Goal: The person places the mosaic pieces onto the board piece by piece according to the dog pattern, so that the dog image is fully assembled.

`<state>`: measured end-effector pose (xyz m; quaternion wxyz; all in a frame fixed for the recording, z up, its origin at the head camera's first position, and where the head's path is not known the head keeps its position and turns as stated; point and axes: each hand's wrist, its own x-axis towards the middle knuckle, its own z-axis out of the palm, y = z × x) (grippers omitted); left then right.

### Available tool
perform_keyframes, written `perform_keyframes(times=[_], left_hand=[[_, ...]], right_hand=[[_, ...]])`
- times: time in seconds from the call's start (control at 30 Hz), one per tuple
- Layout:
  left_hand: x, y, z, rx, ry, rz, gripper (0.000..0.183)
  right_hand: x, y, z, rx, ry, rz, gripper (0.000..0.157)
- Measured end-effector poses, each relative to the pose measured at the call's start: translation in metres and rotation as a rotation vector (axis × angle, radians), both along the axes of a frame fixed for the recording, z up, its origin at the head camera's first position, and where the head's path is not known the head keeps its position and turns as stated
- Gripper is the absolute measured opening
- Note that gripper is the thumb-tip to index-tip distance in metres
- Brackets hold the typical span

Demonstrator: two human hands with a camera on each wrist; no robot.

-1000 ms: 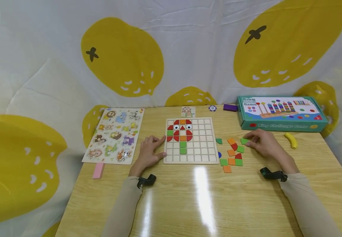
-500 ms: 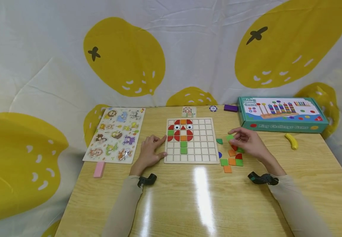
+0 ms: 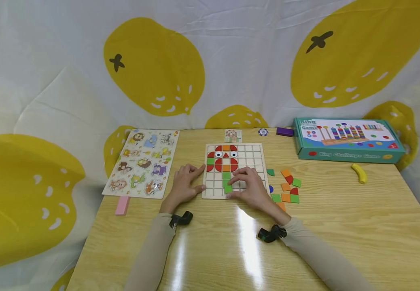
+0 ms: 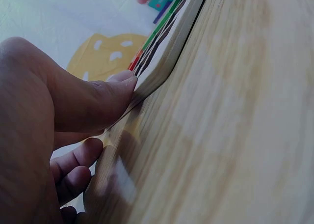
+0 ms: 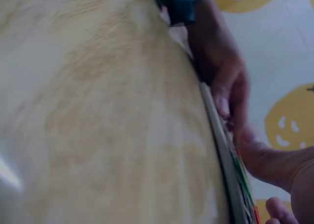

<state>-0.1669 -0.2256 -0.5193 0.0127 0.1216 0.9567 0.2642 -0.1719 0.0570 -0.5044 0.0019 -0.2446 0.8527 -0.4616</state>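
The wooden grid board [image 3: 251, 194] bears red, orange and green tiles and two eye tiles. My right hand [image 3: 250, 188] reaches over its lower middle, with a green square tile [image 3: 228, 188] between thumb and fingertips. That tile is low over the bottom row, below another green square [image 3: 226, 176]; whether it touches the board cannot be told. At the board's left edge my left hand [image 3: 184, 186] rests with index finger and thumb spread apart. In the left wrist view the left thumb [image 4: 103, 98] touches the board's edge [image 4: 162, 74].
Loose orange, green and red tiles [image 3: 285, 197] lie right of the board, near a blue piece [image 3: 271, 188]. A pattern card [image 3: 233, 136] lies behind it. An animal puzzle [image 3: 141, 163] and pink block [image 3: 122, 205] are left; a game box [image 3: 348, 141] and toy banana [image 3: 359, 173] are right.
My right hand has picked up a green square from the loose tiles and carried it left to the board's bottom row. The left hand has stayed at the board's left edge.
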Motion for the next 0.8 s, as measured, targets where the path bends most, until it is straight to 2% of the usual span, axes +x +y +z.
perform_keyframes(times=[0.13, 0.23, 0.4, 0.6, 0.7, 0.8], left_hand=[[-0.001, 0.001, 0.000, 0.008, 0.003, -0.004, 0.075], [-0.001, 0.000, 0.001, 0.006, 0.007, -0.001, 0.075], [-0.001, 0.000, 0.002, 0.003, 0.001, 0.000, 0.075], [-0.002, -0.001, 0.002, 0.000, -0.007, 0.002, 0.075], [-0.001, 0.000, 0.002, 0.001, -0.013, 0.005, 0.075], [0.000, 0.000, 0.004, 0.005, -0.023, 0.004, 0.075]], right_hand=[[0.001, -0.005, -0.006, 0.058, 0.016, -0.008, 0.036], [-0.001, -0.003, -0.007, 0.054, 0.028, 0.017, 0.034], [-0.002, 0.000, -0.006, 0.040, 0.028, 0.073, 0.024], [0.000, -0.002, -0.004, 0.054, 0.042, 0.071, 0.020], [-0.003, 0.007, 0.001, 0.050, 0.056, 0.082, 0.023], [-0.011, 0.033, 0.014, 0.061, 0.054, 0.066, 0.026]])
